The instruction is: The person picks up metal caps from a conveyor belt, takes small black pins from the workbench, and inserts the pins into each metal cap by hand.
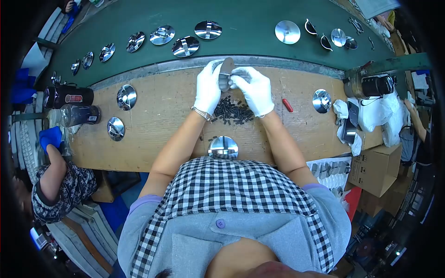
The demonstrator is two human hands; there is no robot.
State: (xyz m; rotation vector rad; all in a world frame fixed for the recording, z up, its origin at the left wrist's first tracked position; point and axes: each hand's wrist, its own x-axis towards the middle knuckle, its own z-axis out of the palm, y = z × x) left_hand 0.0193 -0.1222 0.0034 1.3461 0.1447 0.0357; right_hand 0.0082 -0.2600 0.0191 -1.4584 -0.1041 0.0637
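Note:
My left hand [208, 88], in a white glove, is closed on a round metal disc [227, 66] tilted on its edge above the wooden bench. From the other side my right hand [253, 89], also gloved, pinches at the disc's lower part, where a small grey piece shows between the hands. Whether the fingertips hold a smaller part is hidden. Just below both hands lies a pile of small black pieces [232, 111]. Nearer my body, a shiny round disc [223, 147] rests at the bench edge.
More shiny discs [126, 97] lie on the bench and on the green surface [250, 39] behind it. A red object [287, 105] is right of my hands. Dark jars [76, 97] stand left, a phone [351, 121] and plastic bags right. A co-worker's arm [53, 173] is at left.

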